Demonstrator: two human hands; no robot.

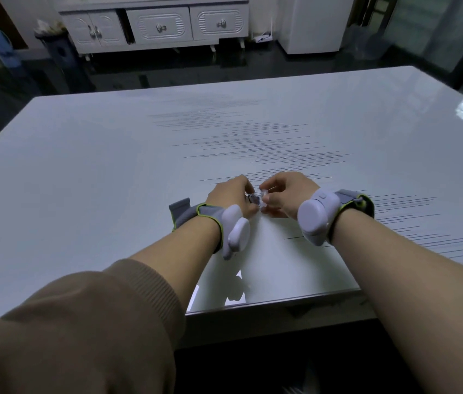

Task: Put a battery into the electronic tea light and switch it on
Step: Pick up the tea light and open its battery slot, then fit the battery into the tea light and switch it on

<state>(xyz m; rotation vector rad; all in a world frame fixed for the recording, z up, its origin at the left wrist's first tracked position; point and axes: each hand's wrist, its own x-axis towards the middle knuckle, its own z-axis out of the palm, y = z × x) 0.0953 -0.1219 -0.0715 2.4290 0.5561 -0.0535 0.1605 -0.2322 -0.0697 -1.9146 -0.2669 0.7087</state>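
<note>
You've got both hands bunched together over the white table (pixel 111 166), close to its near edge, so everything that matters is happening in a tiny spot between your fingertips.

Your left hand (pixel 231 196) is pinched narrow around a small dark round thing, which I'd guess is the battery (pixel 253 199), though it's too small to be sure. Your right hand (pixel 284 194) is curled tight too, fingers closed on a little clear-whitish piece that looks like the tea light (pixel 264 200). The 2 pieces are just about touching, held slightly above the table, not resting on it as far as I can tell.

So I'd say you're at the battery-going-in step, not the switching-on step. No glow anywhere, so it's not lit yet.

Next move, my guess: line the battery up flat with the slot on the tea light's underside and slide it in the right way round. That wants a steady right-hand grip so the light doesn't twist, and a gentle push from your left thumb. It's slippery little stuff, so a drop onto that glossy table is the main risk. After that, find the switch.
</note>
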